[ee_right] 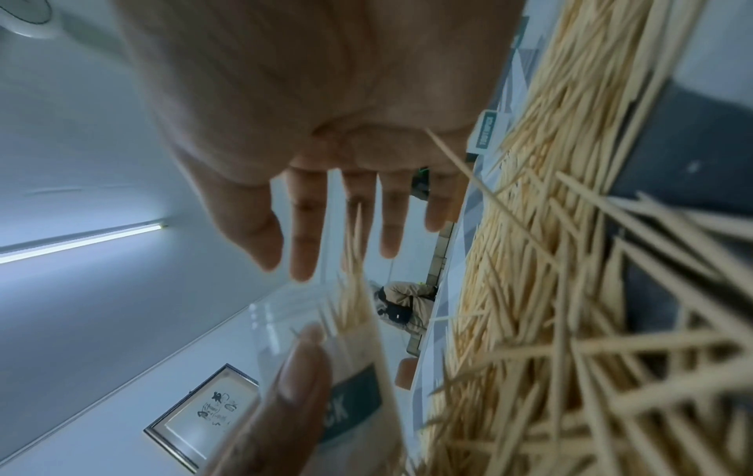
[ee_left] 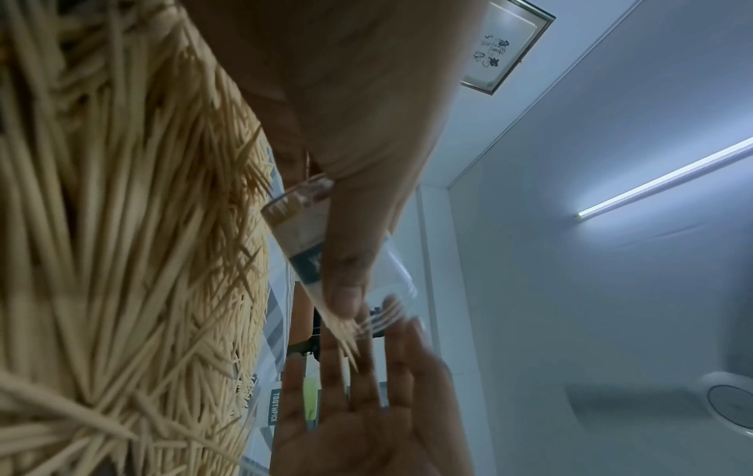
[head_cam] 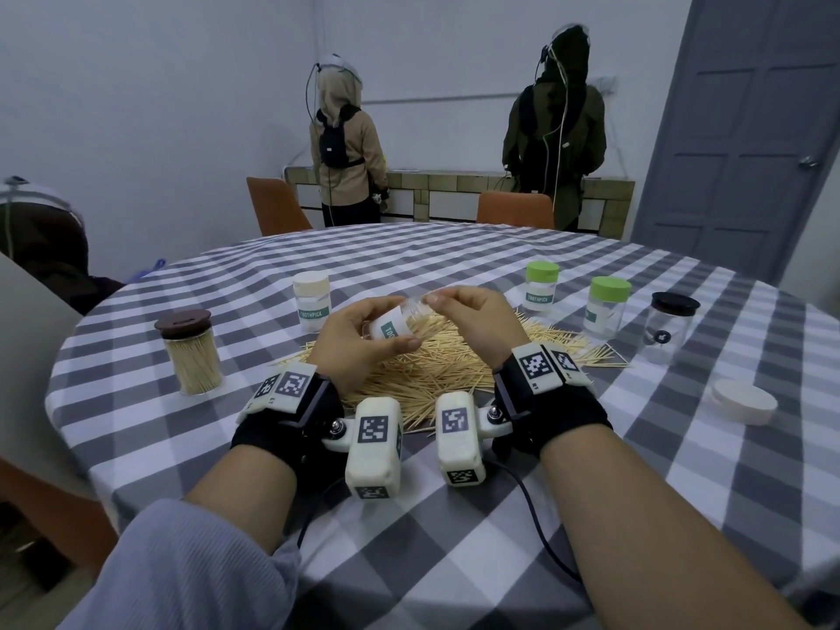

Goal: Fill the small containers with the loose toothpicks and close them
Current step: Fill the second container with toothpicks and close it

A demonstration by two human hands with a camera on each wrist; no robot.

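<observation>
Toothpick containers: six — five standing [head_cam: 312, 300], one held [head_cam: 400, 322]. Loose white lid [head_cam: 742, 401]: one. Orange chairs [head_cam: 276, 206]: two.

Your round table [head_cam: 454, 516] wears grey-white checked cloth. On it lie a toothpick heap [head_cam: 436, 370], lidded jars [head_cam: 542, 286] and a loose white lid [head_cam: 741, 401].

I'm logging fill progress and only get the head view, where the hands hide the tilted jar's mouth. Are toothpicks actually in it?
Observer: Yes. The left wrist view shows a bundle of toothpicks sticking out of the mouth of the jar that the left hand holds.
Operator: Is the right hand pinching them?
Observer: No. In the right wrist view the right hand has its fingers straight and spread before the mouth.
Operator: Any strays?
Observer: A single toothpick shows against the palm's edge by the little finger; I cannot tell whether it touches the palm.
</observation>
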